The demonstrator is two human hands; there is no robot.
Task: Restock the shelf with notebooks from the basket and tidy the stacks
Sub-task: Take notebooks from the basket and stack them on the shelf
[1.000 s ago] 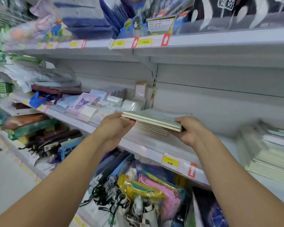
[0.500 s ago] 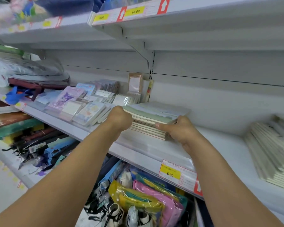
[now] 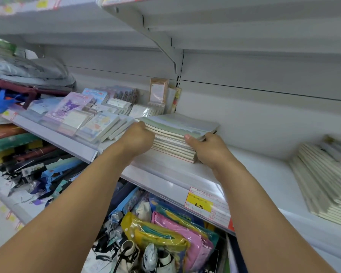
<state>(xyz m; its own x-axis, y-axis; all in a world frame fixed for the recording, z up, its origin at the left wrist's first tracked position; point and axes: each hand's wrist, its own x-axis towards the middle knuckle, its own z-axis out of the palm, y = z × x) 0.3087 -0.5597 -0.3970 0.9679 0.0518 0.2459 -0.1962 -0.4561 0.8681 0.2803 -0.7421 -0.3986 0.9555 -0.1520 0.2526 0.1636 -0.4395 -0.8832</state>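
Observation:
A stack of pale green and cream notebooks lies on the white shelf, against the left divider area. My left hand grips the stack's left front corner with curled fingers. My right hand holds the right side, thumb on the top cover's edge and fingers hidden beside the stack. A second, fanned-out stack of cream notebooks lies at the far right of the same shelf. The basket is out of view.
Small wrapped notepads and sticker packs fill the shelf to the left. A yellow 6.00 price tag sits on the shelf edge. Colourful pouches and bags crowd the shelf below. Another shelf board overhangs above.
The few notebooks I held above the shelf have come down onto the stack. Both hands moved forward and now clasp the stack's sides. The view has moved closer.

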